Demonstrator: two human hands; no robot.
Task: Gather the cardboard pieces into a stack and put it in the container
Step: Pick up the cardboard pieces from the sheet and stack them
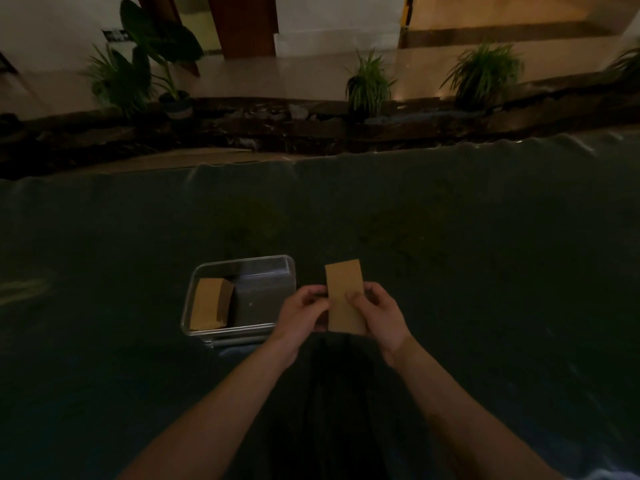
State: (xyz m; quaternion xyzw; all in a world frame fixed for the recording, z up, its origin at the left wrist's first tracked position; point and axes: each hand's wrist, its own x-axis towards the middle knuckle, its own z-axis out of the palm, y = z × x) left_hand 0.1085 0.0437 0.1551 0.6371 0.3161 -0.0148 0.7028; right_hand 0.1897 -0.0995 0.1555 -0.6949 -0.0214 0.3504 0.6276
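Both hands hold a brown cardboard stack (344, 292) upright over the dark table, just right of the container. My left hand (301, 315) pinches its left edge and my right hand (379, 315) grips its right edge, thumb on the front face. A clear rectangular container (242, 263) sits to the left of my hands. Inside it, against the left wall, lies another cardboard stack (209, 303). The lighting is dim, so how many pieces are in the held stack is unclear.
A dark cloth-covered table (450, 237) spreads all around the container. Beyond its far edge runs a dark stone planter border with several potted green plants (369, 83), then a tiled floor.
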